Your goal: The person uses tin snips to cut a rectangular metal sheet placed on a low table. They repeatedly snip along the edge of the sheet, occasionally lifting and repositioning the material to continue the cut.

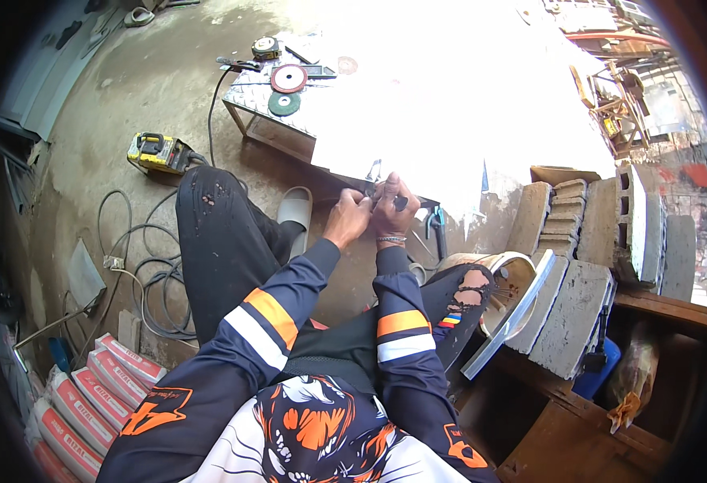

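Over in the middle of the frame, the fingers of the left hand (349, 218) are bunched together, and those of the right hand (394, 212) curl close beside them, thumb raised. A small shiny piece (374, 170) shows at their tips, by the near edge of the counter (249, 97); whether either hand is clamped on it, I can't tell from here. It looks to me like a fine holding or adjusting step, and the next move calls for a steady grip. The knuckles may hide part of the piece, and glare washes out most of the counter toward the upper right. Just right of centre is a blue-and-black tool (439, 229), its kind hard to make out. A red-rimmed disc (289, 78) and a green disc (284, 104) lie at the upper left
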